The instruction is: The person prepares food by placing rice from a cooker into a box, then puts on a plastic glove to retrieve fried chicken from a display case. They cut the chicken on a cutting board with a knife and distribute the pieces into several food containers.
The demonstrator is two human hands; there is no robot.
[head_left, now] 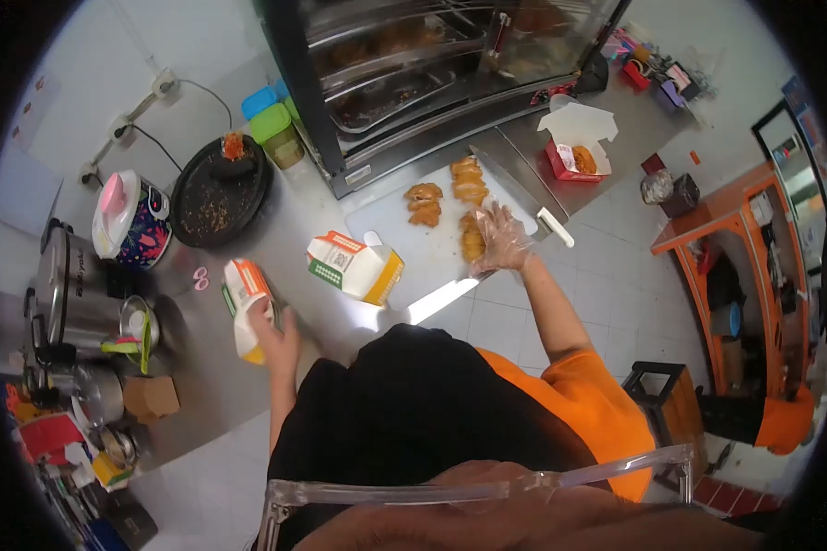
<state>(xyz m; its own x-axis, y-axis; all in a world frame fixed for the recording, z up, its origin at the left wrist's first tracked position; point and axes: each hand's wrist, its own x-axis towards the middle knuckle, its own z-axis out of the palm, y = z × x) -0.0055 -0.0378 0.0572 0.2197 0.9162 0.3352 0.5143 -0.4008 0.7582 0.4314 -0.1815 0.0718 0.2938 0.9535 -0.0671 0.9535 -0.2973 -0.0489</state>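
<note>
My left hand [274, 332] is bare and rests against the side of a closed white, orange and green carton [246, 308], thumb apart from the fingers. My right hand [503, 241], in a clear plastic glove, is spread over the front pile of sliced fried chicken [471, 241] on the white cutting board [395, 218]. Two more portions of sliced chicken [424, 204] lie behind it on the board. A second carton [356, 266] stands between my hands, in front of the board. Right of the gloved hand lies a white-handled knife [555, 227].
A glass display warmer [423, 119] stands behind the board. At the back right sits an open red box [576, 156] with food inside. To the left are a black round tray [219, 197], a floral cooker [131, 220], pink scissors [201, 278] and a steel pot [75, 289].
</note>
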